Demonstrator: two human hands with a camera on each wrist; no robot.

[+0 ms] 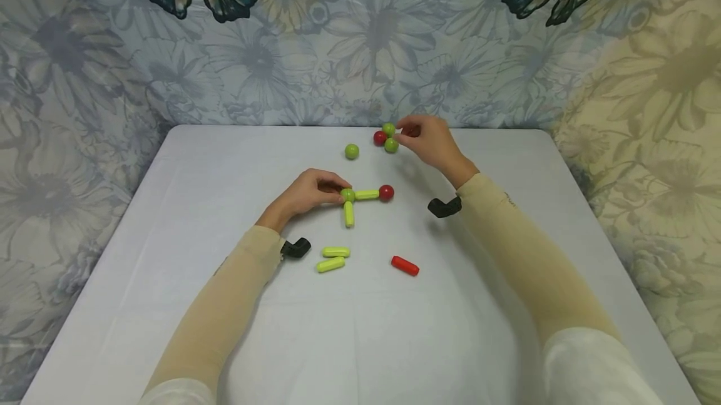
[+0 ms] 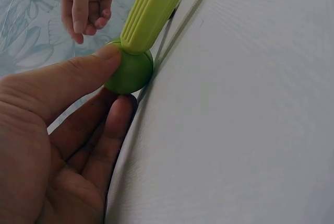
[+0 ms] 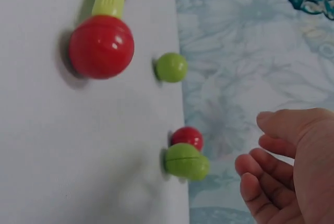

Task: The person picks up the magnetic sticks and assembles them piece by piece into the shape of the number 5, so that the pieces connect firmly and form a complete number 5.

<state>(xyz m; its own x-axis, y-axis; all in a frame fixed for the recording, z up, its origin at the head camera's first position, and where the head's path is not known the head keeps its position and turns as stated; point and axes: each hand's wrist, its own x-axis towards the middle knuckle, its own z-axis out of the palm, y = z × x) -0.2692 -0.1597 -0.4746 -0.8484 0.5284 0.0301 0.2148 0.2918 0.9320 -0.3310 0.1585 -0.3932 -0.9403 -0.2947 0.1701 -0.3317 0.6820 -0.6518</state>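
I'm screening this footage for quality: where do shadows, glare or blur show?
Head view: soft shadow beside the right sleeve; left wrist view: dim, dark shadow streak beside the held green ball; right wrist view: highlights on the nearest red ball, backdrop looking soft.

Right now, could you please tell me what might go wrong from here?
The right hand could nudge the clustered balls, sending one rolling toward the table's far edge. The left hand pinches the green corner ball, so the red ball on the connecting stick might swing if bumped.
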